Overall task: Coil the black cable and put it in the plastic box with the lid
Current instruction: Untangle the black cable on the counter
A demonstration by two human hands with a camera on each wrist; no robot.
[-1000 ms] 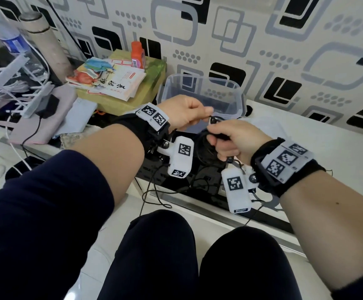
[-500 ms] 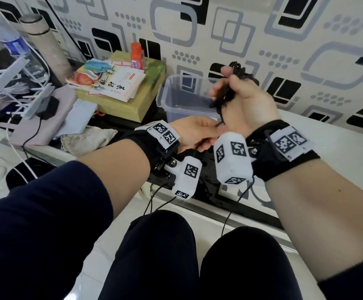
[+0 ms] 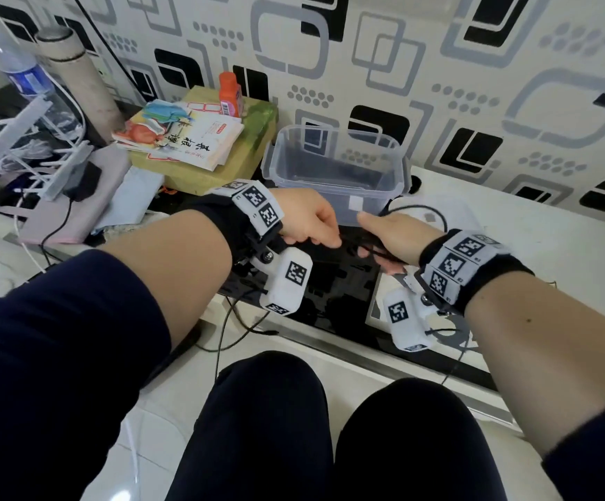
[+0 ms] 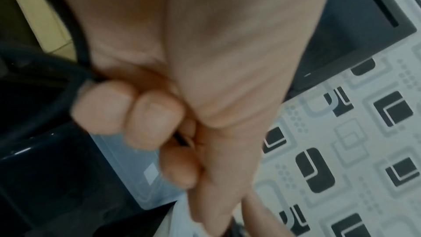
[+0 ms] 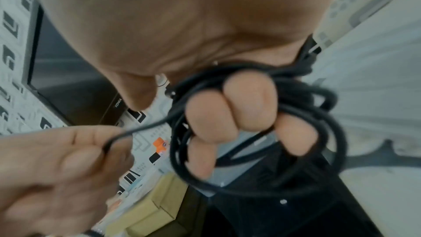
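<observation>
Far left: one water bottle (image 3: pixel 23 72), one beige flask (image 3: pixel 77 72), one white rack (image 3: pixel 30 139) with white wires, all crowded against table edge. Next right: one flat yellow box (image 3: pixel 218 168) carrying one stack of booklets (image 3: pixel 182 139) and one orange bottle (image 3: pixel 229 94). Centre: one clear plastic box (image 3: pixel 333 175), open-topped, standing against patterned wall, nothing visible inside; one lid (image 3: pixel 434 215) lying flat just right of it, partly hidden by right hand. Bare white tabletop (image 3: pixel 546 247) stretching right of lid; black glossy panel (image 3: pixel 333 283) under both hands, metal front edge below. Left hand (image 3: pixel 306 220) curled, pinching one strand of black cable (image 5: pixel 262 132) between thumb and fingers. Right hand (image 3: pixel 395 236) fisted round coiled loops of same cable, several turns hanging below fingers (image 5: pixel 227 114). Hands close together, short strand spanning gap. Cable held in air just in front of box, not inside. Loose thin wires dangling below table edge near knees.
</observation>
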